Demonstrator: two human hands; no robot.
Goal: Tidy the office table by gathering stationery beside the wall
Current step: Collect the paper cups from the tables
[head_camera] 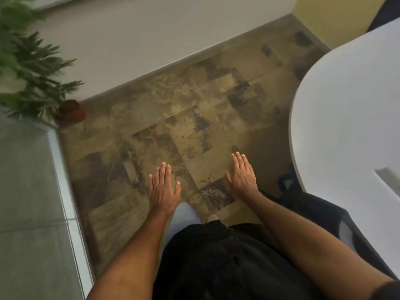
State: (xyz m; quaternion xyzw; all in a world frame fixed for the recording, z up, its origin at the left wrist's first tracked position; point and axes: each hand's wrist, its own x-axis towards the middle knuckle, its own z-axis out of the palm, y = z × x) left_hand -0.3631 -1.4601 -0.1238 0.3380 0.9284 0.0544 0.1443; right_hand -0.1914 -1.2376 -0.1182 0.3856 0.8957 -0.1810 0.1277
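Head view shows the left hand (163,187) and the right hand (242,174) flat, fingers straight, holding nothing, above the floor (173,109). White table (346,105) curves at 3 o'clock; no stationery is visible. Better to turn toward it first, before reaching.

Both hands are held out flat over the mottled brown-and-ochre patterned floor (173,109), palms down and fingers straight, nothing being held. The left hand (163,187) is seen just above a white shoe tip (186,213); the right hand (242,176) is held apart from it, nearer the white round-edged table (346,115) at the right. Dark clothing (216,260) is seen below between the forearms. A green leafy plant in a reddish-brown pot (70,110) is placed at the left, against the pale wall (129,40). The view is blurred.
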